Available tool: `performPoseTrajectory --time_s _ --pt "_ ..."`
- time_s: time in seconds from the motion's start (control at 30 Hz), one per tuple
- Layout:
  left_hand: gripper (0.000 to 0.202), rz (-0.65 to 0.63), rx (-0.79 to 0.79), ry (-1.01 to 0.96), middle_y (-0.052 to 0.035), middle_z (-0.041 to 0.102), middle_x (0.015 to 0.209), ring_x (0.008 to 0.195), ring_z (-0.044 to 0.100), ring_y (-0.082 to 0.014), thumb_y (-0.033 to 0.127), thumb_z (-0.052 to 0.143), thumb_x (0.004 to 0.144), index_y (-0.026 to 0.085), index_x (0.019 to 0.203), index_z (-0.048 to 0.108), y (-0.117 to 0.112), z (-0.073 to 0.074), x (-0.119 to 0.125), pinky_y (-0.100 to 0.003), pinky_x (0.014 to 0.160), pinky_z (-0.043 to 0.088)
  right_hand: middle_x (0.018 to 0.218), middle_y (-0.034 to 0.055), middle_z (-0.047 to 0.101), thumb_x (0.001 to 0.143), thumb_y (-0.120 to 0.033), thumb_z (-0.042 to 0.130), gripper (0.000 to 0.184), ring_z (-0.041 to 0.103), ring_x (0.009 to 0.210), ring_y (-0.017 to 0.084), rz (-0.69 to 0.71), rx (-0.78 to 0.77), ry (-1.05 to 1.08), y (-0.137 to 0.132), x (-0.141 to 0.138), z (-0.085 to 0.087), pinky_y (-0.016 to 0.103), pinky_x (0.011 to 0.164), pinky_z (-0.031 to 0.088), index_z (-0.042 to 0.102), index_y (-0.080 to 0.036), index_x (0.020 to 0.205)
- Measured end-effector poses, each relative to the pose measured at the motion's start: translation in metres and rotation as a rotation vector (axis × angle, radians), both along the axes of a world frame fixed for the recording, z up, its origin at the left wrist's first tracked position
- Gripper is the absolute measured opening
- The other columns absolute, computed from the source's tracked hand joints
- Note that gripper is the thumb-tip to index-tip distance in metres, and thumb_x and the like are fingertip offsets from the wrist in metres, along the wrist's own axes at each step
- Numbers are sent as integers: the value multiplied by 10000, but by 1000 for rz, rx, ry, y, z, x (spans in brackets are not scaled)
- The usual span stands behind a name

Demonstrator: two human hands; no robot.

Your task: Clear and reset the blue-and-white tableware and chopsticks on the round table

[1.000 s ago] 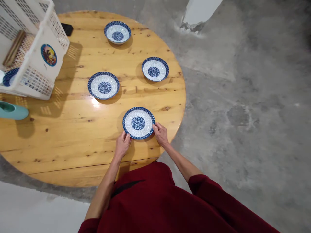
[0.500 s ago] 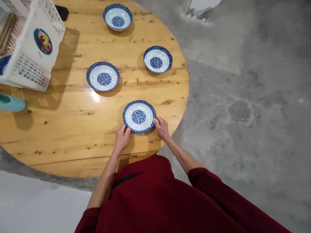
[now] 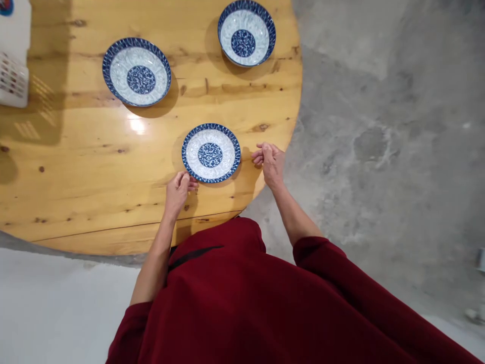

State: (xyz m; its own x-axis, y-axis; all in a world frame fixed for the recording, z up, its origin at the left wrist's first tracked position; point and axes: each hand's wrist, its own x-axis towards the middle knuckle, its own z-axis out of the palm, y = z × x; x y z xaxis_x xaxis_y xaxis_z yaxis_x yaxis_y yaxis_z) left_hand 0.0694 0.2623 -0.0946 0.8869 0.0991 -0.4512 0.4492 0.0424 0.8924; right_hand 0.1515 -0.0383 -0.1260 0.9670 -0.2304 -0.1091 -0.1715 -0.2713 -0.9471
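Observation:
A blue-and-white patterned plate (image 3: 210, 155) lies on the wooden table near its front edge. At the plate's lower left rim is my left hand (image 3: 179, 192), its fingers loosely bent and holding nothing; whether a fingertip still touches the rim I cannot tell. My right hand (image 3: 272, 164) is off to the right of the plate, clear of it, with loose, half-curled fingers and nothing in them. Farther back stand two matching bowls, a left bowl (image 3: 137, 72) and a right bowl (image 3: 246, 33).
The round wooden table (image 3: 91, 182) has its curved edge on the right, with grey concrete floor (image 3: 379, 202) beyond. At the upper left, part of a white plastic basket (image 3: 13, 71) shows, cut off by the view. A dark red garment covers my body at the table's edge.
My right hand has let go of the plate and moved right. My left hand has loosened and shifted slightly left of the rim. The view has tilted closer, so the third bowl left the frame.

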Motion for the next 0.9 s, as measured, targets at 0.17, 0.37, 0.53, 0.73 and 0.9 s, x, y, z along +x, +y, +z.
performPoseTrajectory --time_s 0.17,0.37,0.53,0.73,0.9 --pt "320 -22 24 12 -21 659 766 715 683 -151 479 593 915 174 819 586 -5 -7 6 -225 625 529 681 7 626 972 -603 499 437 550 555 129 131 -11 60 19 0 12 254 522 435 638 -191 934" --pt "290 -30 161 20 2 621 677 662 616 -158 445 568 904 185 777 585 -8 -9 5 -245 621 494 622 -23 514 891 -524 563 356 482 618 145 294 -187 42 51 -8 27 280 587 389 597 -197 755" --pt "287 -78 309 3 17 608 654 662 567 -144 407 490 938 184 785 588 -8 1 0 -225 616 428 612 -31 484 897 -545 502 388 463 617 149 354 -242 81 52 -10 26 280 600 374 527 -216 693" --pt "327 -109 326 1 7 617 633 627 584 -154 416 431 959 205 730 533 -6 5 -8 -241 601 414 639 28 628 917 -589 447 440 595 664 212 418 -417 123 42 -4 29 311 658 436 608 -221 737" --pt "312 -34 177 -23 -10 708 761 679 663 -149 416 402 976 203 867 602 -2 -9 -21 -242 658 495 846 93 746 938 -504 420 418 674 769 235 333 -563 -57 58 47 42 357 799 490 692 -197 859"
